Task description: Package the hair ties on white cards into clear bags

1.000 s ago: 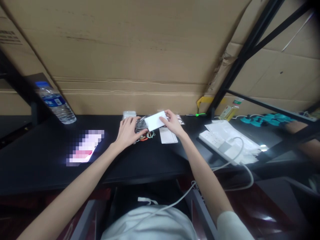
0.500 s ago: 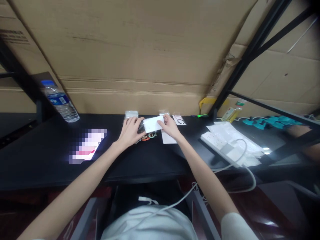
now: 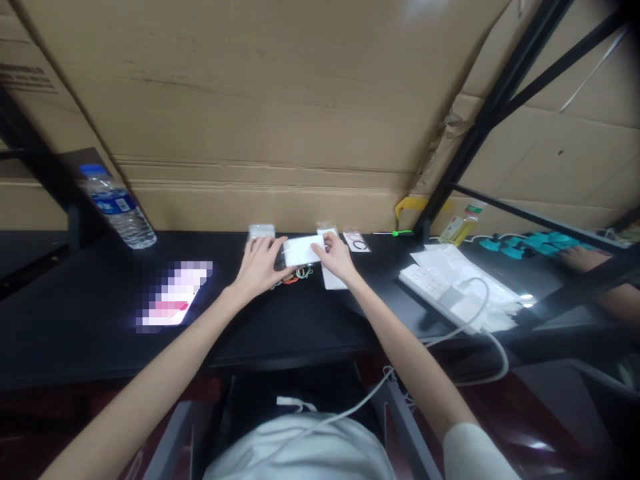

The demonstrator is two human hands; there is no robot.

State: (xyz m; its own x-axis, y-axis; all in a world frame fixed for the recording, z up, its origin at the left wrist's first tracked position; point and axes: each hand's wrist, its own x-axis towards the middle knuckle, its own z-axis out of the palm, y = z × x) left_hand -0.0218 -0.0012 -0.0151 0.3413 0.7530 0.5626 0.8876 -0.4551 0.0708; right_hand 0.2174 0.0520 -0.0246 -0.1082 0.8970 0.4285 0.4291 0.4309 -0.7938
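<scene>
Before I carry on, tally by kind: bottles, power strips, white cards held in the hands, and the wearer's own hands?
Bottles: 2 (water bottle, yellow bottle)
Power strip: 1
Held white card: 1 showing
Own hands: 2 (left hand, right hand)
Total: 6

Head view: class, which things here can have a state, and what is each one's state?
Left hand, gripping the bag
Right hand, pinching the card
Card, held up, overlapping the bag
Bag, mostly hidden; open or sealed cannot be told
Phone, screen lit
Water bottle, capped
Power strip, adapter plugged in
Yellow bottle, tilted, holding liquid
Cords, bunched, partly hidden
</scene>
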